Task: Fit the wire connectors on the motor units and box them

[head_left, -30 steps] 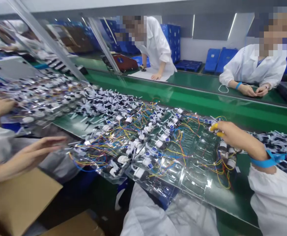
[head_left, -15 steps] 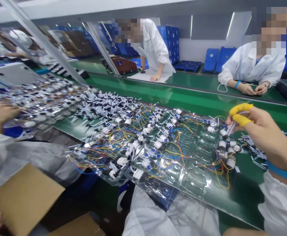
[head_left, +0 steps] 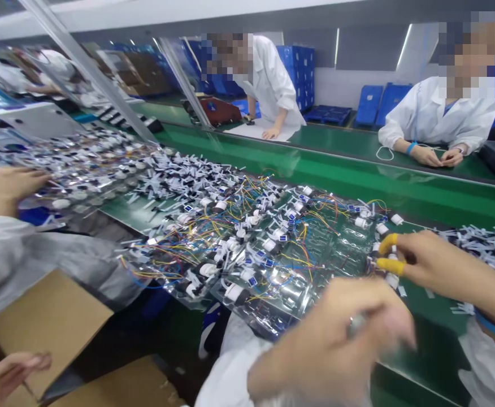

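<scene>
My right hand (head_left: 425, 265), with yellow finger cots on thumb and forefinger, is pinched together at the right end of a clear plastic tray (head_left: 336, 265). The fingertips sit among small white parts (head_left: 394, 280) with coloured wires; what they hold is hidden. My left hand (head_left: 336, 339) is raised close to the camera in the foreground. It is blurred, its fingers are curled, and a small grey thing shows between them. The tray holds several white cylindrical parts with yellow, blue and red wires (head_left: 247, 237).
A green conveyor belt (head_left: 315, 169) runs across behind the trays. A co-worker's hands (head_left: 5, 186) and sleeve are at the left, above cardboard boxes (head_left: 48, 322). Two people in white coats (head_left: 268, 73) work across the belt. Loose white strips (head_left: 485, 243) lie at the right.
My right hand has dropped from above the belt to the tray's right end. My left hand has come up into view in the foreground. The co-worker's hand shows at bottom left.
</scene>
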### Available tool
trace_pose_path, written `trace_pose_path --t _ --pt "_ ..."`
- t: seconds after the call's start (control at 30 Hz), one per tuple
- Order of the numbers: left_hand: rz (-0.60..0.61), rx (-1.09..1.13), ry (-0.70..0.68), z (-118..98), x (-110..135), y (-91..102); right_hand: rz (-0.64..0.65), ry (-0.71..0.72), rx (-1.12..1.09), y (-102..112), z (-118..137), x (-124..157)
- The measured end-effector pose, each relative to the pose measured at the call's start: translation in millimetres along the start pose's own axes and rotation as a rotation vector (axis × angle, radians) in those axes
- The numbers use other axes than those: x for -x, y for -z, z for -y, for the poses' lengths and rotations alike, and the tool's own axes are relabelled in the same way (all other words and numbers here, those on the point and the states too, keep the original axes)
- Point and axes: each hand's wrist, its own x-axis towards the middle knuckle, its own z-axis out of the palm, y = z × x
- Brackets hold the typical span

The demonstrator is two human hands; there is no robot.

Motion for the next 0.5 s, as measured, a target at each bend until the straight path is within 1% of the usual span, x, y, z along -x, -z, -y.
trace_pose_path --t 0.03,0.07,0.1,0.13,0.17,0.23,0.3,0.4,0.5 --pt "-0.111 -0.206 0.008 4 -13 15.8 0.037 -0.018 0.070 -4 2 -2" --pt "-0.148 -0.389 0.033 10 -26 28.6 0.064 -0.035 0.133 -9 4 -4" --pt "-0.119 -0.529 0.046 19 -38 37.9 0.083 -0.047 0.182 -13 6 -7" --pt "-0.050 -0.623 0.063 29 -50 43.4 0.095 -0.054 0.217 -17 8 -10" --pt "0.032 -0.670 0.092 40 -59 45.5 0.105 -0.058 0.240 -20 9 -13" --pt "0.098 -0.681 0.109 59 -71 43.3 0.123 -0.068 0.261 -24 10 -17" --pt "0.114 -0.659 0.097 71 -75 38.2 0.130 -0.093 0.274 -25 7 -18" --pt "0.115 -0.636 0.049 75 -74 33.7 0.095 -0.062 0.235 -23 -1 -16" --pt "0.078 -0.626 -0.038 70 -75 35.1 -0.006 0.030 0.150 -17 -13 -10"
